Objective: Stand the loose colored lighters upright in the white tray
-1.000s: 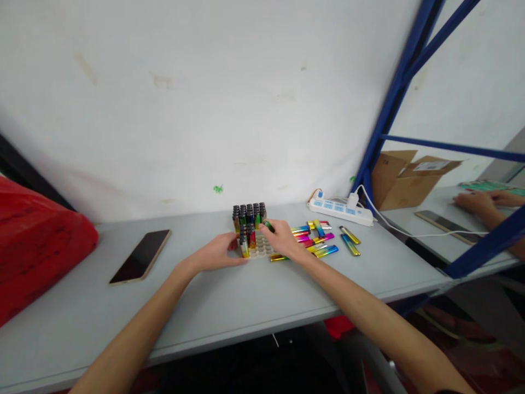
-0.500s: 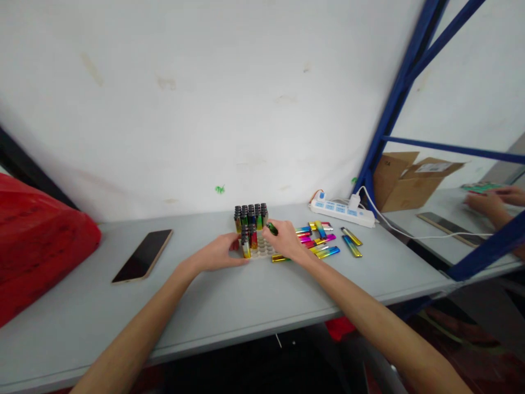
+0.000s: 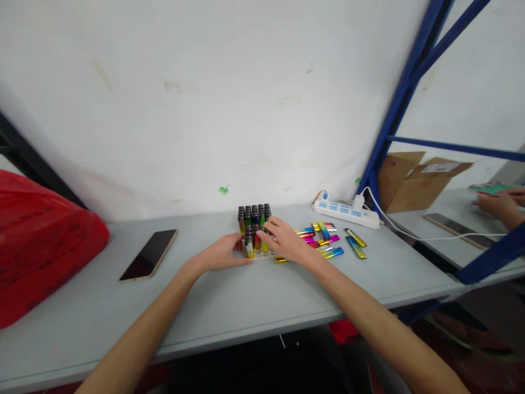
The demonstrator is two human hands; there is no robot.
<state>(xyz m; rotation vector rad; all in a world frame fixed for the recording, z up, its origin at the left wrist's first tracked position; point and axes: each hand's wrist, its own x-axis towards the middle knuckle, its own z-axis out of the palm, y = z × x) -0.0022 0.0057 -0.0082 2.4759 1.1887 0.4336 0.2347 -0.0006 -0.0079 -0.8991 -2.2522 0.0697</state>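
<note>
Several colourful lighters (image 3: 254,215) with black caps stand upright in a pale slotted tray (image 3: 259,255) on the grey table (image 3: 229,306). My left hand (image 3: 223,253) grips the tray's left front edge, beside a yellow lighter in the front row. My right hand (image 3: 287,241) reaches in from the right, its fingertips pinching a green lighter (image 3: 264,241) that stands in the tray's front rows. More loose lighters (image 3: 326,241) lie flat on the table just right of my right hand.
A phone (image 3: 150,254) lies face up at the left, with a red plastic bag (image 3: 36,246) beyond it. A white power strip (image 3: 344,210) with a cable, a cardboard box (image 3: 410,178) and a blue rack post (image 3: 394,109) are at the right. Another person's hands (image 3: 498,205) work at the far right.
My right hand brought the green lighter from above the tray's right side down into the front rows. The left hand stayed on the tray.
</note>
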